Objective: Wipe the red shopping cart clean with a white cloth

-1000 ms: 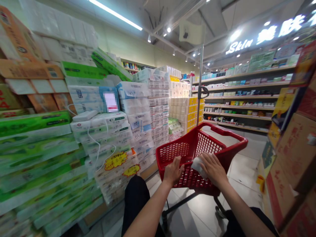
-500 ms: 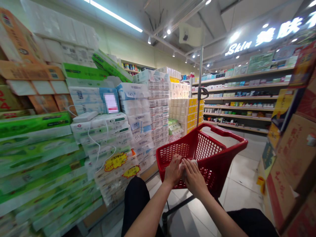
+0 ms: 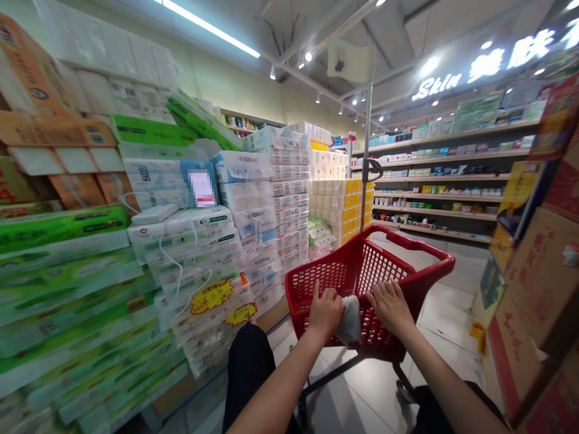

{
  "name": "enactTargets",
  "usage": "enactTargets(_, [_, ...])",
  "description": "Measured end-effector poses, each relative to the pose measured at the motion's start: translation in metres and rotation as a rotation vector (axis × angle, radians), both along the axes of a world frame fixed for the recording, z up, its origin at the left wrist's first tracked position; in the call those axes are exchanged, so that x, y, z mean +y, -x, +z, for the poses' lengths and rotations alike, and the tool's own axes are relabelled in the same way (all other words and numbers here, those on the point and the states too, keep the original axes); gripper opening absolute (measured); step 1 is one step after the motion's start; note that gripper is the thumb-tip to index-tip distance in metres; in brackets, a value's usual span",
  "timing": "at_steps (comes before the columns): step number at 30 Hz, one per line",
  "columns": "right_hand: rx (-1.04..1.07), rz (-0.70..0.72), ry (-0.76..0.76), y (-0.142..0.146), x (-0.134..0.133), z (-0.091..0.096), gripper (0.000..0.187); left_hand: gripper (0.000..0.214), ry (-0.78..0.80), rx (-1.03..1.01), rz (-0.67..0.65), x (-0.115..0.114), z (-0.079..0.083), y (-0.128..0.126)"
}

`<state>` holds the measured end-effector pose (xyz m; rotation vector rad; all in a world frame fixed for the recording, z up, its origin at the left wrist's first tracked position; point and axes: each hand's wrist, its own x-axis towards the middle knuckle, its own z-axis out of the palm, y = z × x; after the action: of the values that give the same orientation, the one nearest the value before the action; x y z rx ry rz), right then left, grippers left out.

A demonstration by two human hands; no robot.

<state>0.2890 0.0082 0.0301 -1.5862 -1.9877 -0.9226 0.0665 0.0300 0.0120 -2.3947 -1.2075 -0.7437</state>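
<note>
A red plastic shopping cart [image 3: 423, 283] with perforated walls stands in front of my knees. At its near rim my left hand [image 3: 326, 312] closes on a pale grey cloth [image 3: 350, 322], its index finger pointing out over the basket. Part of the cloth hangs down outside the cart wall. To the right of it, my right hand [image 3: 391, 306] is curled over the same rim, apart from the cloth, with the fingertips over the inner side. The underside of both hands is hidden.
Tall stacks of packaged tissue [image 3: 246, 205] line the left side. Cardboard boxes [image 3: 534, 301] are piled close on the right. A pole [image 3: 367, 132] with a flag-like sign rises behind the cart. Shelves of small goods [image 3: 434, 181] stand at the back.
My hands were together over the cloth at the rim. The right hand has moved away to the right along the rim; the cloth now shows beside my left hand.
</note>
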Motion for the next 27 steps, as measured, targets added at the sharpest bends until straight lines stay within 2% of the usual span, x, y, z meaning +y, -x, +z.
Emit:
enactTargets(3, [-0.019, 0.018, 0.014, 0.015, -0.002, 0.0, 0.03, 0.029, 0.052, 0.065, 0.026, 0.004, -0.002, -0.035])
enactTargets(5, [-0.009, 0.044, 0.028, 0.022, -0.004, 0.0, 0.029, 0.026, 0.08, 0.084, 0.066, 0.007, -0.003, -0.055])
enactTargets(8, [0.034, 0.088, 0.056, 0.03, -0.006, 0.002, 0.028, 0.016, 0.101, 0.107, 0.069, 0.01, 0.0, -0.062])
enactTargets(13, [0.103, 0.165, 0.104, 0.04, -0.007, 0.006, 0.023, 0.016, 0.106, 0.112, -0.005, 0.014, 0.004, -0.021])
enactTargets(22, [0.112, 0.248, 0.154, 0.038, 0.003, 0.007, 0.023, 0.01, 0.122, 0.109, 0.031, 0.01, -0.003, 0.055])
enactTargets(27, [0.115, 0.25, 0.18, 0.023, 0.011, 0.008, 0.023, 0.011, 0.155, 0.09, 0.082, 0.004, -0.013, 0.113])
